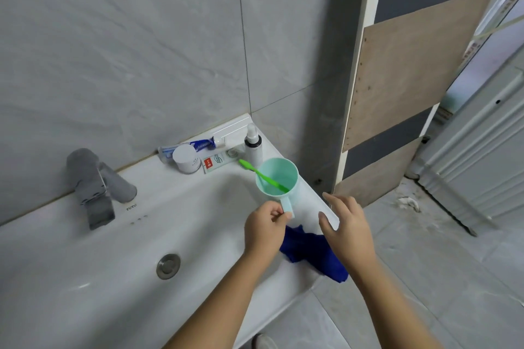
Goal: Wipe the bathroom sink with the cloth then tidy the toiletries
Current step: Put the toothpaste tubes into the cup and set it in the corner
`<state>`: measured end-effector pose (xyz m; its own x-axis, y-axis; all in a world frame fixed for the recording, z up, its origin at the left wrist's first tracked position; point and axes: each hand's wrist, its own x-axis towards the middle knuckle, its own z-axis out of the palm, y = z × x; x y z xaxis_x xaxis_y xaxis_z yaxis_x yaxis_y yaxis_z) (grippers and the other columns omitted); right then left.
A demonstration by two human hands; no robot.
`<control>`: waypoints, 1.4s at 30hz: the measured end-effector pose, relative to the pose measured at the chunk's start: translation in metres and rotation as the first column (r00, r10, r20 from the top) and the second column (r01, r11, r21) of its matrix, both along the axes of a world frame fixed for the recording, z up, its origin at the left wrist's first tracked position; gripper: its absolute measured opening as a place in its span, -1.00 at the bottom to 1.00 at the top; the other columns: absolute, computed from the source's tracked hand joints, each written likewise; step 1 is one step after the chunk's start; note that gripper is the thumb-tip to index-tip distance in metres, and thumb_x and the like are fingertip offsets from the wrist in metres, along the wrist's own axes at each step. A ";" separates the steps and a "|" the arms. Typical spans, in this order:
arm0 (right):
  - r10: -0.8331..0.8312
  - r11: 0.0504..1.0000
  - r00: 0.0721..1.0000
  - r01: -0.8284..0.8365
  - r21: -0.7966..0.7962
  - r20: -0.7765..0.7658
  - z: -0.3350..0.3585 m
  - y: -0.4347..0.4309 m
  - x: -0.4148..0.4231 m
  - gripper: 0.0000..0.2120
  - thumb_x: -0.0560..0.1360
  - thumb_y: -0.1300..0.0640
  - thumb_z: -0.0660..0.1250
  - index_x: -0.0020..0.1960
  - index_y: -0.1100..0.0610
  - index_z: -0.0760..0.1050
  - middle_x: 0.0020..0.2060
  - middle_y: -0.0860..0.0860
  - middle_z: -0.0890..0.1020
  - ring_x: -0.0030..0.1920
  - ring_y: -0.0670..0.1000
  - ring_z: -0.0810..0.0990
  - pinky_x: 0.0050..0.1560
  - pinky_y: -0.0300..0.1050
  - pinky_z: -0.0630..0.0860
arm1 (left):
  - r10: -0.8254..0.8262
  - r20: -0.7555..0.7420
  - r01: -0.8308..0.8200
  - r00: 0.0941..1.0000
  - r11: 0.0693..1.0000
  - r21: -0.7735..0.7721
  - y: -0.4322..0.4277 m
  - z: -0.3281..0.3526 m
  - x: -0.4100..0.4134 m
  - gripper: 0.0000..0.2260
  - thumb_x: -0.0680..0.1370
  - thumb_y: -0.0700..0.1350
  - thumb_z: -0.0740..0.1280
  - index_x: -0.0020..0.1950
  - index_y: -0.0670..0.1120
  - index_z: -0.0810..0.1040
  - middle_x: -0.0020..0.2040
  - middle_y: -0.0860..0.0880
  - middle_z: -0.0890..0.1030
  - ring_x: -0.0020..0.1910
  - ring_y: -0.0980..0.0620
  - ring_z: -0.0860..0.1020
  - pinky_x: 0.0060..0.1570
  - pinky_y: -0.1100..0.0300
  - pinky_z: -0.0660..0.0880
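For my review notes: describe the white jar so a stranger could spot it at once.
Find the white sink, then its back ledge to the right of the grey tap. The jar stands there: short, round and flat-lidded. Its neighbours are tubes lying flat and a taller bottle with a black collar.

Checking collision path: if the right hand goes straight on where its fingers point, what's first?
Probably the mint cup, whose handle the left hand pinches. The right hand, open, aims its fingers up-left at it, over the sink rim. Depth is unclear, so it might pass beside it.
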<state>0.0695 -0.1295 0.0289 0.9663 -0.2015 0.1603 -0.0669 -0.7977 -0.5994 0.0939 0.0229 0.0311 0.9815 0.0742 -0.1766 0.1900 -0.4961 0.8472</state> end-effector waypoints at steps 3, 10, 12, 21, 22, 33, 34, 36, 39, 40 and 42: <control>0.088 0.996 0.996 -0.088 0.008 0.016 0.002 0.014 0.005 -0.63 0.44 0.22 0.36 0.24 0.13 0.49 0.11 0.07 0.56 0.12 0.10 0.48 0.11 -0.15 0.34 | 0.017 0.016 -0.018 1.000 1.000 0.013 0.031 0.002 -0.013 -0.75 0.43 -0.19 0.41 -0.34 0.05 0.42 -0.32 0.03 0.57 -0.23 -0.06 0.54 -0.18 0.11 0.45; 0.315 0.949 0.949 -0.316 0.008 0.025 0.002 0.066 0.029 -0.65 0.42 0.23 0.39 0.20 0.13 0.52 0.09 0.08 0.57 0.08 0.12 0.53 0.02 -0.20 0.38 | 0.221 0.067 -0.223 0.973 0.974 0.037 0.106 0.006 -0.033 -0.70 0.43 -0.25 0.40 -0.37 0.05 0.39 -0.44 0.10 0.47 -0.40 0.12 0.41 -0.37 0.41 0.29; 0.383 0.924 0.924 -0.383 0.011 0.007 0.000 0.083 0.037 -0.65 0.44 0.20 0.37 0.22 0.11 0.51 0.11 0.07 0.56 0.10 0.10 0.52 -0.01 -0.18 0.43 | 0.271 0.068 -0.271 0.960 0.962 -0.001 0.123 0.004 -0.036 -0.78 0.44 -0.27 0.38 -0.32 -0.04 0.44 -0.36 0.00 0.55 -0.32 0.03 0.49 -0.25 0.24 0.39; 0.504 0.860 0.863 -0.504 0.082 0.019 -0.008 0.153 0.123 -0.63 0.44 0.26 0.35 0.25 0.20 0.47 0.14 0.14 0.53 0.19 0.13 0.47 0.08 -0.22 0.33 | 0.415 0.028 -0.401 0.909 0.893 -0.203 0.148 0.003 -0.021 -0.92 0.43 -0.19 0.29 -0.21 0.00 0.50 -0.13 -0.13 0.65 -0.06 -0.12 0.57 0.01 0.04 0.47; 0.498 0.862 0.866 -0.499 0.091 0.029 -0.011 0.160 0.135 -0.62 0.44 0.28 0.35 0.25 0.21 0.47 0.14 0.16 0.53 0.19 0.14 0.47 0.08 -0.19 0.34 | 0.418 0.017 -0.406 0.908 0.891 -0.204 0.147 0.000 -0.016 -0.84 0.46 -0.25 0.30 -0.21 0.02 0.49 -0.12 -0.12 0.64 -0.06 -0.10 0.57 0.00 0.08 0.46; 0.337 0.940 0.927 -0.320 0.120 -0.166 -0.046 0.208 0.250 -0.57 0.49 0.22 0.24 0.35 0.16 0.35 0.31 0.14 0.38 0.28 0.19 0.35 0.22 -0.03 0.30 | 0.409 0.066 -0.372 0.910 0.877 -0.304 0.158 -0.010 0.024 -0.92 0.40 -0.11 0.23 -0.16 0.01 0.49 -0.26 0.21 0.59 -0.25 0.26 0.48 -0.18 0.44 0.37; 0.327 0.944 0.923 -0.311 0.108 -0.201 -0.049 0.210 0.255 -0.58 0.49 0.24 0.22 0.35 0.15 0.36 0.30 0.15 0.38 0.25 0.20 0.38 0.20 -0.03 0.32 | 0.406 0.072 -0.367 0.911 0.879 -0.305 0.161 -0.011 0.025 -0.92 0.39 -0.11 0.22 -0.17 0.01 0.49 -0.27 0.18 0.59 -0.25 0.25 0.48 -0.17 0.43 0.37; 0.298 0.954 0.918 -0.287 0.083 -0.260 -0.053 0.212 0.262 -0.60 0.49 0.28 0.16 0.32 0.12 0.40 0.25 0.16 0.40 0.17 0.22 0.44 0.13 -0.04 0.36 | 0.397 0.078 -0.357 0.914 0.882 -0.306 0.165 -0.009 0.025 -0.92 0.39 -0.10 0.22 -0.17 0.01 0.49 -0.24 0.12 0.58 -0.24 0.22 0.48 -0.17 0.42 0.37; 0.277 0.960 0.927 -0.258 0.107 -0.251 -0.055 0.215 0.265 -0.65 0.49 0.27 0.15 0.24 0.12 0.48 0.17 0.17 0.44 0.12 0.23 0.46 0.06 -0.09 0.36 | 0.403 0.080 -0.363 0.911 0.880 -0.306 0.171 -0.007 0.027 -0.92 0.39 -0.10 0.22 -0.17 0.02 0.49 -0.23 0.12 0.57 -0.24 0.22 0.48 -0.17 0.42 0.37; 0.274 0.959 0.934 -0.250 0.132 -0.227 -0.053 0.216 0.265 -0.69 0.49 0.24 0.18 0.20 0.11 0.51 0.14 0.16 0.46 0.11 0.22 0.46 0.03 -0.11 0.34 | 0.403 0.081 -0.363 0.912 0.882 -0.300 0.173 -0.006 0.027 -0.92 0.39 -0.10 0.22 -0.17 0.02 0.49 -0.25 0.14 0.57 -0.25 0.23 0.47 -0.18 0.43 0.36; 0.288 0.952 0.947 -0.267 0.152 -0.140 -0.049 0.217 0.262 -0.76 0.46 0.19 0.28 0.11 0.13 0.55 0.09 0.18 0.50 0.07 0.24 0.46 -0.01 -0.11 0.32 | 0.400 0.080 -0.362 0.913 0.886 -0.291 0.176 -0.004 0.026 -0.93 0.40 -0.11 0.23 -0.18 0.02 0.49 -0.29 0.21 0.56 -0.27 0.26 0.46 -0.19 0.44 0.35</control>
<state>0.3313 0.0879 -0.0202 0.9975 0.0697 -0.0091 0.0435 -0.7146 -0.6982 0.1199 0.1987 0.0272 0.9025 0.4159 -0.1115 0.1944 -0.1625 0.9674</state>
